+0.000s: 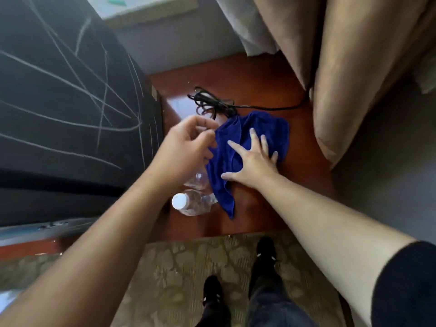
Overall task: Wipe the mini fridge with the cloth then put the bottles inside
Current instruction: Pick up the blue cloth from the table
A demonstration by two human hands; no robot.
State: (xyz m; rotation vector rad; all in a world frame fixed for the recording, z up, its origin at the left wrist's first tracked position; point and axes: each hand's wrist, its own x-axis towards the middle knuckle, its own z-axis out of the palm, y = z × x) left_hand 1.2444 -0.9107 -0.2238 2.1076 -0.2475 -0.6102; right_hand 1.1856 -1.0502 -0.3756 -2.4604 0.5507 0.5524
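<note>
A blue cloth (273, 131) lies crumpled on a reddish wooden surface (259, 74). My right hand (252, 161) rests flat on it with the fingers spread. My left hand (188, 142) hovers at the cloth's left edge, fingers curled, and I cannot tell whether it pinches the cloth. Two clear plastic bottles stand just left of the cloth: one with a white cap (188, 202), another (197, 178) partly hidden under my left wrist. The black mini fridge (59, 102), its top scratched with white lines, fills the left side.
A coiled black cable (212, 102) lies behind the cloth and runs right toward beige curtains (342, 67). Patterned carpet (177, 267) and my dark shoes are below the wooden surface's front edge.
</note>
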